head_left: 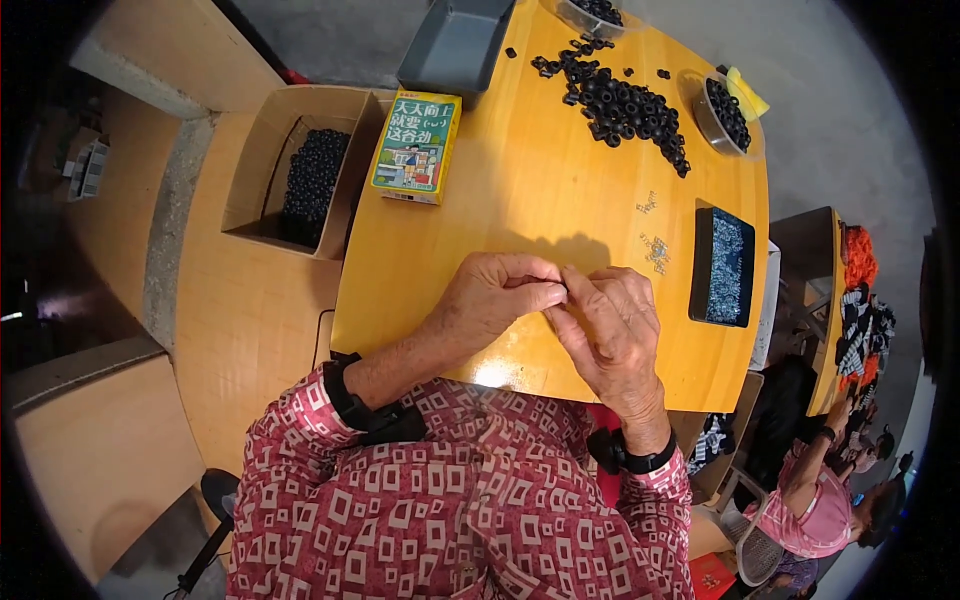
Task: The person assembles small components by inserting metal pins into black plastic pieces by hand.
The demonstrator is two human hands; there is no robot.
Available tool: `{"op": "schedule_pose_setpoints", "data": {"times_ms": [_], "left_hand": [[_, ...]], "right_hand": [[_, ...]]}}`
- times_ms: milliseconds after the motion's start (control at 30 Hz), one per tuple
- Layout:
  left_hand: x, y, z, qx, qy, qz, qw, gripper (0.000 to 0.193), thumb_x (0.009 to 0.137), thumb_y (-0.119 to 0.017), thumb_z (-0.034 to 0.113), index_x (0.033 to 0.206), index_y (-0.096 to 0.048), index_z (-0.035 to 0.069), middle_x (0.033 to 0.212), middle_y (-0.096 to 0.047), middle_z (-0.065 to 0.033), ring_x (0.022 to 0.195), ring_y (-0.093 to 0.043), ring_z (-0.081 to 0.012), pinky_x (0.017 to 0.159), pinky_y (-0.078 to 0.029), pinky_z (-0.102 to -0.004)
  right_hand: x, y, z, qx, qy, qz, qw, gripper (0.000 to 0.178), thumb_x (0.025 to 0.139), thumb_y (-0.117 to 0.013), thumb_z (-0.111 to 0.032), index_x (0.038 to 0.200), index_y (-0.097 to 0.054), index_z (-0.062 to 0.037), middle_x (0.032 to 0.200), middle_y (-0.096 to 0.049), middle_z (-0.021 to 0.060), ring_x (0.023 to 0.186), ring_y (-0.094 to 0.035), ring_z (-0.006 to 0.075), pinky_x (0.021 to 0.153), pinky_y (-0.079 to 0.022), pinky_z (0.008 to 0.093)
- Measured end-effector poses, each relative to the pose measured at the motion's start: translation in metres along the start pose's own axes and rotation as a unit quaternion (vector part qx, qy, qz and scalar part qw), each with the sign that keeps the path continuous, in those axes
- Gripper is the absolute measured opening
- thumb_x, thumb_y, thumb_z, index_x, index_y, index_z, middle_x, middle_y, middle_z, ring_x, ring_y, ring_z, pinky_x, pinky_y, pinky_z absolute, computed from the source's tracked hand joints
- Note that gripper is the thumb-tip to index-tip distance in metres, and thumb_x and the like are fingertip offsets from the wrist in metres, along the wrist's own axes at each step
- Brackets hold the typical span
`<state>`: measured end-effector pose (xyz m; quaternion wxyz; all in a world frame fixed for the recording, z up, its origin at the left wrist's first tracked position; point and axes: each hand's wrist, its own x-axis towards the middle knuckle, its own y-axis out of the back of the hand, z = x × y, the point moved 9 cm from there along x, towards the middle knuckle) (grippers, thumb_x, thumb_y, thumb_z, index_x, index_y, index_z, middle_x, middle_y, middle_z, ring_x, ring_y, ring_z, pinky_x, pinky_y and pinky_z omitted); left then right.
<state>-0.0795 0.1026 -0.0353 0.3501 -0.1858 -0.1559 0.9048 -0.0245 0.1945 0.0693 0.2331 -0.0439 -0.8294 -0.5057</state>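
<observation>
My left hand (495, 300) and my right hand (618, 330) meet over the near part of the yellow wooden table (520, 180). Thumb and fingers of both are pinched together, tip to tip. A tiny dark bit shows between the fingertips, too covered to name. Just beyond my right hand lies a small cluster of shiny metal pieces (655, 253), with a few more metal bits (647, 202) farther off. To the right sits a black tray (702, 270) full of small silvery pieces. A pile of black ring-shaped parts (625, 108) spreads across the far side.
Clear plastic bowls (712, 125) of black parts stand at the far right, one beside a yellow cloth-like thing (747, 95). A yellow-green carton (417, 147) and a grey bin (450, 45) stand far left, near a cardboard box (250, 190). Another person (815, 500) sits at right.
</observation>
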Motion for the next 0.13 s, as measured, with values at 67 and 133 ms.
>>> {"op": "schedule_pose_setpoints", "data": {"times_ms": [67,133], "left_hand": [[0.000,-0.002,0.001,-0.011,-0.009,-0.006,1.000,0.021,0.092,-0.066,0.011,0.107,-0.070,-0.003,0.096,-0.070,-0.0050,0.090,-0.063,-0.0093,0.082,-0.051,-0.0242],[-0.002,-0.003,0.002,-0.051,-0.012,-0.005,0.999,0.023,0.093,-0.067,0.014,0.110,-0.070,-0.001,0.098,-0.071,-0.0063,0.095,-0.065,-0.0124,0.088,-0.052,-0.0266]], "right_hand": [[0.001,0.004,0.006,0.015,-0.030,0.007,0.999,0.048,0.071,-0.082,-0.009,0.116,-0.067,-0.0024,0.088,-0.062,0.0099,0.086,-0.060,0.0274,0.081,-0.048,0.0400],[0.000,0.005,0.016,0.041,-0.048,0.009,0.998,0.054,0.072,-0.082,-0.010,0.124,-0.066,-0.0057,0.094,-0.064,0.0107,0.090,-0.061,0.0273,0.083,-0.047,0.0401]]}}
